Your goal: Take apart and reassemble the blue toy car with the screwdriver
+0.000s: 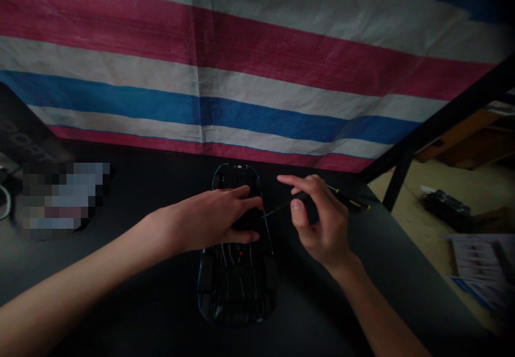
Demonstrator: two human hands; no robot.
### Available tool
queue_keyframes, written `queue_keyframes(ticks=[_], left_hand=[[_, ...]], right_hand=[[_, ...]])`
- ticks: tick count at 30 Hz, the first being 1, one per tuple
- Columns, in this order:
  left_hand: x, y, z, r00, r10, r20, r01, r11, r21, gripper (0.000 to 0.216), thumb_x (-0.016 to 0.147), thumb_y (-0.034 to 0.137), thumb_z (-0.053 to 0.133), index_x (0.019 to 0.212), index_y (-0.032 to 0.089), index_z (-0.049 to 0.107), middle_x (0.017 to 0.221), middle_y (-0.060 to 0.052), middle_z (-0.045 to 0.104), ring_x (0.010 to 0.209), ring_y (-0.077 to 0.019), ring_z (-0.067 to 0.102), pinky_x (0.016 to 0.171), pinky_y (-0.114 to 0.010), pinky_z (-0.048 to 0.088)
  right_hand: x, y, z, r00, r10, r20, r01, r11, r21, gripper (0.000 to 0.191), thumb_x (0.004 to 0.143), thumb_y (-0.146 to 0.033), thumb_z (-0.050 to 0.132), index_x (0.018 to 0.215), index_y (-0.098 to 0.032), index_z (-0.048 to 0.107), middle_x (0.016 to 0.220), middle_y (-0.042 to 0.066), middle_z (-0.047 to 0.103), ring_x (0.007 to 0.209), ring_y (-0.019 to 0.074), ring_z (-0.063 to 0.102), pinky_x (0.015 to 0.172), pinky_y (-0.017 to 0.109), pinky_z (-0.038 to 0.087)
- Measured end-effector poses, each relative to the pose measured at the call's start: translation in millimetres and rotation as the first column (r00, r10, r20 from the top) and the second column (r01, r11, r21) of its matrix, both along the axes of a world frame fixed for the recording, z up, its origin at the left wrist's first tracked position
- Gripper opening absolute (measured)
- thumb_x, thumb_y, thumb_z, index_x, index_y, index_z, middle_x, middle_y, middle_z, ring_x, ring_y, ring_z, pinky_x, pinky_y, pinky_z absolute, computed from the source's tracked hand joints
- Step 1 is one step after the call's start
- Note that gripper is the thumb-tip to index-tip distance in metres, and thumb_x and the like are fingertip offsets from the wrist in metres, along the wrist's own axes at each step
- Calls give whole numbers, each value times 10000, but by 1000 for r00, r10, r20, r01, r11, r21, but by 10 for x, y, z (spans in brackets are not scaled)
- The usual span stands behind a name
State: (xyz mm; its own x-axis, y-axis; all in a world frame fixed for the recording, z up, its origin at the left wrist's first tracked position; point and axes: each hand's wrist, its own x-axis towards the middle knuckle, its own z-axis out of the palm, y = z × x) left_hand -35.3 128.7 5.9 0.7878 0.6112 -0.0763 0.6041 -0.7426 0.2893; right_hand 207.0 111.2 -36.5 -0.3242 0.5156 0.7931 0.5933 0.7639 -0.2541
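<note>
A dark toy car with blue edging lies on the black table, its underside apparently up, its wheels at the sides. My left hand rests across the car's middle, fingers curled round it and holding it down. My right hand pinches a thin screwdriver with a black and yellow handle. Its shaft slants down to the left, and the tip meets the car's right edge just beside my left fingertips.
A striped red, white and blue tarpaulin hangs behind the table. A blurred-out patch sits on the table at left. The table's right edge drops to a floor with a dark object and papers.
</note>
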Motion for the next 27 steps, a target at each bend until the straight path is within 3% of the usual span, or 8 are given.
queue_keyframes(ticks=[5, 11, 16, 21, 27], left_hand=[[12, 5, 17, 1000, 6, -11, -6, 1000, -5, 531, 1053, 501, 638, 1505, 232, 564, 1387, -120, 662, 1043, -242, 772, 854, -302, 553], [20, 4, 16, 1000, 3, -12, -3, 1000, -10, 523, 1050, 498, 644, 1497, 237, 572, 1397, -119, 652, 1058, -240, 769, 849, -294, 554], [-1, 7, -18, 999, -1, 34, 0, 1000, 7, 511, 1051, 485, 648, 1496, 246, 571, 1394, -114, 665, 1059, -235, 769, 882, -308, 560], [-8, 9, -15, 1000, -4, 14, 4, 1000, 17, 519, 1051, 500, 640, 1486, 223, 580, 1382, -123, 666, 1017, -231, 773, 854, -306, 559], [16, 15, 8, 1000, 7, -3, -7, 1000, -25, 525, 1051, 503, 639, 1505, 250, 560, 1415, -108, 647, 1069, -238, 770, 883, -297, 556]], right_hand=[[-15, -1, -29, 995, -100, -12, 100, 995, 2, 211, 1035, -220, 625, 1223, -271, 706, 1027, 15, 778, 700, 164, 604, 721, 346, 494], [15, 4, -45, 998, -47, -35, 44, 995, -85, 325, 1091, -265, 459, 1353, -237, 648, 1112, 60, 752, 888, 210, 670, 846, 391, 519], [7, -1, -12, 993, -114, -38, 112, 992, -59, 179, 1057, -240, 599, 1196, -265, 710, 1005, 6, 771, 729, 155, 633, 736, 327, 503], [10, 15, 11, 998, -50, -28, 48, 997, -62, 316, 1080, -249, 480, 1325, -234, 679, 1025, 42, 749, 853, 204, 649, 830, 379, 504], [16, 3, 10, 995, -95, -41, 92, 993, -68, 192, 1055, -208, 579, 1175, -251, 722, 972, 11, 765, 742, 162, 637, 723, 325, 490]])
